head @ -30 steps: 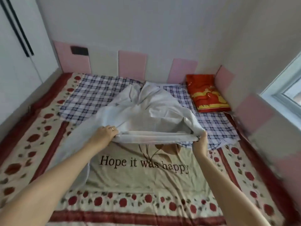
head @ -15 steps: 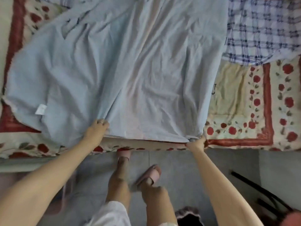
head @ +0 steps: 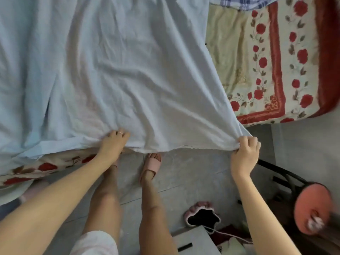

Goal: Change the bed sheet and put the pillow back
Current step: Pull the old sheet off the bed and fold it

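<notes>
Sheet: pale blue sheet (head: 119, 70), creased; covers the left and middle of the bed (head: 266, 61); its near hem hangs just past the bed's near edge
Left hand: left hand (head: 113, 142) grasps the sheet's hem at the bed's near edge; fingers curled over the cloth, knuckles up; 1 ring (head: 120, 133) on a finger
Right hand: right hand (head: 245, 150) grasps the sheet's near right corner; cloth bunched in the closed fingers; corner held off the bed, just past its near edge, above the floor (head: 193, 173)
Sheet tension: folds fan out from both hands; right edge runs in 1 taut diagonal line from the right hand across the bed
Bed cover: cream cover with red roses and a red border; bare on the bed's right side; 1 strip shows below the hem at the bed's near left
Checked cloth: blue and white checked cloth (head: 237, 1) at the far right of the bed, meeting the sheet's right edge
Feet: 2 feet on the floor just short of the bed's near edge; pink slipper (head: 151, 167) on the right foot; left foot mostly hidden behind the left forearm
Stool: stool (head: 311, 205) with a round red seat and dark legs, blurred; on the floor off the bed's near right corner
</notes>
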Motion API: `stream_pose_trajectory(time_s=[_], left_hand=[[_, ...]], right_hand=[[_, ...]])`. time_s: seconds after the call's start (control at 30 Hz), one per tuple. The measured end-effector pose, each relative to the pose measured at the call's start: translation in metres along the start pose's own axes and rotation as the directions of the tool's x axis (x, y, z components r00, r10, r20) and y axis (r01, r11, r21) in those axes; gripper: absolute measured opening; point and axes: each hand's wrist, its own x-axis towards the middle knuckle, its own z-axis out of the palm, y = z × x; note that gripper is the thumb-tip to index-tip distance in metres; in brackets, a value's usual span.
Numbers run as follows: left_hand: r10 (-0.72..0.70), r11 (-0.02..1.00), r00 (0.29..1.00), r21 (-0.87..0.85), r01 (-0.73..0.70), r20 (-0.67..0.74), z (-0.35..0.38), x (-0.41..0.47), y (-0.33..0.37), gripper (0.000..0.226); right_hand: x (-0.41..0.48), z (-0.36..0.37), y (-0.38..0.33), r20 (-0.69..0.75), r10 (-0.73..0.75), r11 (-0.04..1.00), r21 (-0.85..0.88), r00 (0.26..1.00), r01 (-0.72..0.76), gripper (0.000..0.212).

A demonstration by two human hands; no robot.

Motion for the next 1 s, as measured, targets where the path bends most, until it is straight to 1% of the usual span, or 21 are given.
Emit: stream_pose_trajectory(time_s=[0.03,0.07,0.1,0.13,0.17,0.2,0.23,0.27,0.33,0.37,0.4,0.47,0.57,0.63,0.7,0.77,0.8,0.87,0.93,0.97,1.0], left_hand=[[0.002,1.000,1.000,-0.016,-0.002,0.013,0.000,0.005,0.000,0.053],[0.002,0.999,1.000,-0.034,-0.001,0.026,-0.001,0.007,0.001,0.048],[0.003,0.999,0.999,-0.047,-0.002,0.036,0.001,0.006,0.003,0.045],[0.013,0.998,1.000,-0.056,-0.012,0.023,0.002,0.005,0.006,0.048],[0.021,0.997,0.999,-0.079,-0.019,0.025,0.007,-0.001,0.009,0.051],[0.011,0.995,0.999,-0.099,-0.007,0.043,0.008,-0.010,0.014,0.051],[0.012,0.993,0.997,-0.119,-0.002,0.077,0.014,-0.018,0.021,0.047],[0.016,0.987,0.991,-0.160,0.005,0.132,0.018,-0.025,0.028,0.037],[0.032,0.968,0.936,-0.244,0.059,0.350,0.026,-0.039,0.040,0.017],[0.063,0.949,0.891,-0.304,0.087,0.450,0.029,-0.045,0.043,0.014],[0.078,0.926,0.864,-0.357,0.122,0.497,0.028,-0.052,0.046,0.014],[0.052,0.912,0.907,-0.389,0.127,0.418,0.024,-0.062,0.044,0.017],[-0.107,0.864,0.986,-0.479,0.155,0.126,0.012,-0.068,0.015,0.033],[-0.267,0.776,0.963,-0.602,0.188,-0.045,-0.001,-0.075,-0.018,0.030],[-0.474,0.718,0.861,-0.647,0.258,-0.182,-0.006,-0.085,-0.062,0.029],[-0.684,0.625,0.673,-0.702,0.341,-0.282,-0.005,-0.099,-0.112,0.031],[-0.780,0.539,0.562,-0.752,0.380,-0.275,-0.002,-0.107,-0.140,0.033],[-0.922,0.309,0.359,-0.836,0.453,-0.145,0.014,-0.124,-0.198,0.039],[-0.980,0.040,0.189,-0.856,0.516,0.069,0.040,-0.142,-0.257,0.050],[-0.976,-0.090,0.125,-0.846,0.526,0.181,0.053,-0.149,-0.285,0.057],[-0.956,-0.191,0.092,-0.831,0.522,0.277,0.063,-0.155,-0.311,0.064]], right_hand=[[0.011,0.008,0.014,-0.012,-0.005,0.995,-0.100,1.000,0.003,0.033],[0.023,0.016,0.027,0.042,0.018,0.979,-0.205,0.999,-0.009,0.032],[0.032,0.026,0.039,0.176,0.092,0.948,-0.315,0.980,-0.032,0.030],[0.038,0.035,0.046,0.345,0.224,0.908,-0.415,0.911,-0.066,0.028],[0.040,0.043,0.048,0.483,0.375,0.864,-0.491,0.792,-0.109,0.031],[0.038,0.047,0.043,0.590,0.502,0.824,-0.548,0.632,-0.143,0.036],[0.033,0.051,0.035,0.646,0.548,0.814,-0.557,0.531,-0.162,0.039],[0.026,0.056,0.024,0.677,0.515,0.841,-0.519,0.526,-0.155,0.040],[0.010,0.066,-0.011,0.678,0.305,0.939,-0.329,0.669,-0.095,0.046],[0.003,0.068,-0.032,0.658,0.187,0.979,-0.191,0.729,-0.078,0.049],[-0.001,0.069,-0.054,0.634,0.073,0.997,-0.046,0.770,-0.056,0.052],[-0.004,0.073,-0.092,0.588,-0.128,0.985,0.169,0.799,0.034,0.055],[-0.004,0.077,-0.146,0.564,-0.293,0.948,0.275,0.772,0.158,0.063],[-0.008,0.081,-0.184,0.568,-0.326,0.934,0.316,0.756,0.165,0.067],[-0.015,0.085,-0.220,0.597,-0.343,0.927,0.338,0.725,0.161,0.068],[-0.026,0.090,-0.256,0.616,-0.387,0.913,0.361,0.686,0.191,0.066],[-0.034,0.092,-0.275,0.622,-0.401,0.908,0.366,0.673,0.202,0.063],[-0.051,0.094,-0.315,0.608,-0.385,0.918,0.332,0.694,0.218,0.057],[-0.069,0.094,-0.358,0.550,-0.371,0.922,0.314,0.748,0.226,0.055],[-0.078,0.094,-0.382,0.516,-0.391,0.912,0.331,0.762,0.243,0.054],[-0.087,0.093,-0.406,0.484,-0.427,0.894,0.350,0.764,0.279,0.053]])
